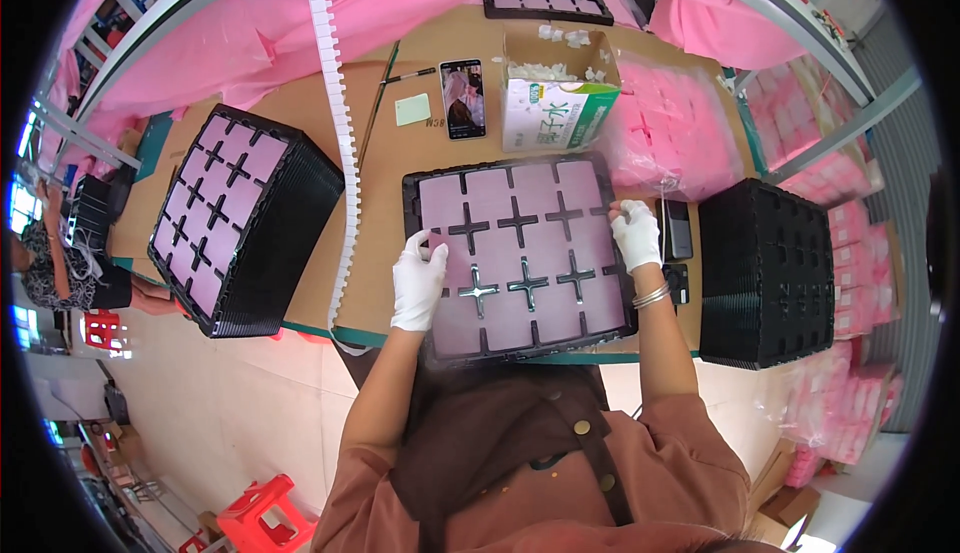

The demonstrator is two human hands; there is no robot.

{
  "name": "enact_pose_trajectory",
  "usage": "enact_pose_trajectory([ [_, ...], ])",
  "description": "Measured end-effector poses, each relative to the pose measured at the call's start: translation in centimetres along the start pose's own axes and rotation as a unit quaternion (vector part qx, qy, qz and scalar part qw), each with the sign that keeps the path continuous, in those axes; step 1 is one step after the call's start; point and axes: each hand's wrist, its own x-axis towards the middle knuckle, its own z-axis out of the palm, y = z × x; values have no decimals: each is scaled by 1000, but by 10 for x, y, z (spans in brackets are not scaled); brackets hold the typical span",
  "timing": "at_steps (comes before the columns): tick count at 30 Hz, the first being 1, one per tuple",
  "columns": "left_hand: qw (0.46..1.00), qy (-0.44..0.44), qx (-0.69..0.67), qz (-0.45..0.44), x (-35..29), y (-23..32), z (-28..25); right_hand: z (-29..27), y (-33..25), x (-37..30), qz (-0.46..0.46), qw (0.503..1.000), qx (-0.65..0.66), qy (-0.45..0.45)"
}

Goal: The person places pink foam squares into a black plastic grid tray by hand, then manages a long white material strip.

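A black plastic tray (pixel 408 198) lies in front of me at the near edge of the table. Lilac flat pieces (pixel 500 253) fill its compartments, with black cross-shaped dividers standing between them. Both my hands wear white gloves. My left hand (pixel 419 281) is at the tray's left edge, thumb and fingers curled together. At the right edge, a little farther up, my right hand (pixel 637 235) has its fingers pinched. Whatever the fingertips grip is too fine to make out. Some dividers at the upper right look hazy.
Stacks of black trays stand left (pixel 270 233) and right (pixel 765 273). Beyond my tray are a phone (pixel 462 100), a pale green card (pixel 412 110), a pen (pixel 408 77), a carton (pixel 550 118) with white scraps and pink plastic bags (pixel 665 133). A white toothed strip (pixel 335 83) crosses the view.
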Motion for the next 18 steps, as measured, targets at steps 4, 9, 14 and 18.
enact_pose_trajectory([
  [4,1000,16,25,7,-7,-3,-6,-3,-3,3,-12,1000,-18,2],
  [9,985,127,104,45,-18,0,-28,-3,1,-2,-8,999,34,12],
  [14,920,102,282,254,-14,8,-25,12,-2,11,58,947,308,-67],
  [18,888,-37,349,298,12,21,18,65,6,51,-38,845,492,-208],
])
